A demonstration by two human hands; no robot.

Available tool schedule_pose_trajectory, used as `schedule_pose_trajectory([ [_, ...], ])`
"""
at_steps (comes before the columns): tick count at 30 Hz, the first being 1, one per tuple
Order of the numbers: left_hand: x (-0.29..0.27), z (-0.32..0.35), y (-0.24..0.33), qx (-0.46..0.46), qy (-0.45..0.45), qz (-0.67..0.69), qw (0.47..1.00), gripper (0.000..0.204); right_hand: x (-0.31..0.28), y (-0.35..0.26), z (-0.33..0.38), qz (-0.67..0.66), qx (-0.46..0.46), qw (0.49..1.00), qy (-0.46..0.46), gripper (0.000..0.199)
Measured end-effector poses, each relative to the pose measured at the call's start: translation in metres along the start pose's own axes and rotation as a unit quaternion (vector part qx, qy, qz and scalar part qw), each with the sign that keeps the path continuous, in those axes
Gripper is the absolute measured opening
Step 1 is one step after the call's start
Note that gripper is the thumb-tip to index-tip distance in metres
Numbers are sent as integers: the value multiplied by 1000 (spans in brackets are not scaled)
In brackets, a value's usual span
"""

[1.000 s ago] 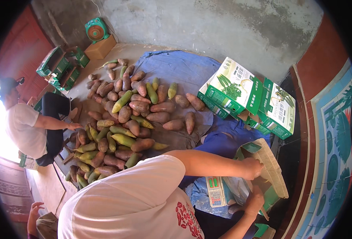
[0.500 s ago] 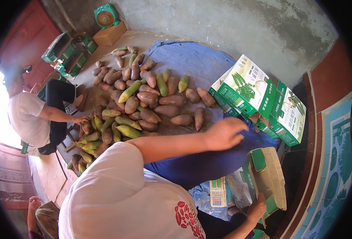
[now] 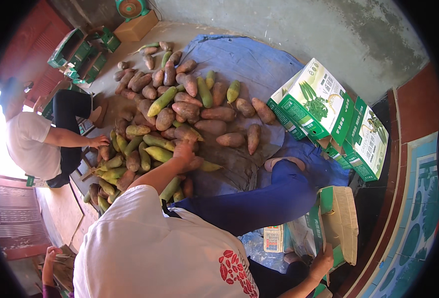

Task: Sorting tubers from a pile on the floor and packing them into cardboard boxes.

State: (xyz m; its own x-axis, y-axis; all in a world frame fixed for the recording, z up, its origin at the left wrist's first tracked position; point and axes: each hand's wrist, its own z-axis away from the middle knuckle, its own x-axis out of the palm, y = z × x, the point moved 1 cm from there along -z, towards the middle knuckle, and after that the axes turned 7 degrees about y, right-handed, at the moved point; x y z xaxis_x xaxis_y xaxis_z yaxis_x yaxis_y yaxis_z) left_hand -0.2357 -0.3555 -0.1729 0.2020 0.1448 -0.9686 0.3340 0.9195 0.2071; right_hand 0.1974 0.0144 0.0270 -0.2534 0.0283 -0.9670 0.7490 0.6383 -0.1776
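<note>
The left hand (image 3: 185,151) is stretched out over the heap of sweet potatoes and corn cobs (image 3: 175,114), its grip curled down onto a brown sweet potato (image 3: 195,163) at the near edge of the heap; whether the fingers have fully closed on it cannot be told. The right hand (image 3: 323,259) grasps the lower edge of an open cardboard box (image 3: 339,223), which stands on the floor beside the blue-trousered leg (image 3: 259,201). The heap lies on a blue tarp (image 3: 249,59) spread over the floor. Two green-and-white cartons (image 3: 329,114) stand at the tarp's right edge. Another person in a white shirt (image 3: 28,144) crouches at the left edge of the heap, one hand on the cobs.
</note>
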Motion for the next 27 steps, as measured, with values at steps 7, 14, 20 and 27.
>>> schedule_pose_trajectory([
  [7,19,-4,-34,-131,-21,-13,991,63,-4,-4,-1,-1,12,1000,-19,11],
  [14,27,-8,-42,-140,-31,-37,989,67,-6,-8,-4,-8,25,999,-32,15],
  [20,28,-27,-54,-158,-32,-46,986,67,-7,-11,-4,2,15,1000,-14,12],
  [27,22,-59,-41,-43,-29,-128,990,60,-8,-17,-5,-16,9,1000,-13,12],
])
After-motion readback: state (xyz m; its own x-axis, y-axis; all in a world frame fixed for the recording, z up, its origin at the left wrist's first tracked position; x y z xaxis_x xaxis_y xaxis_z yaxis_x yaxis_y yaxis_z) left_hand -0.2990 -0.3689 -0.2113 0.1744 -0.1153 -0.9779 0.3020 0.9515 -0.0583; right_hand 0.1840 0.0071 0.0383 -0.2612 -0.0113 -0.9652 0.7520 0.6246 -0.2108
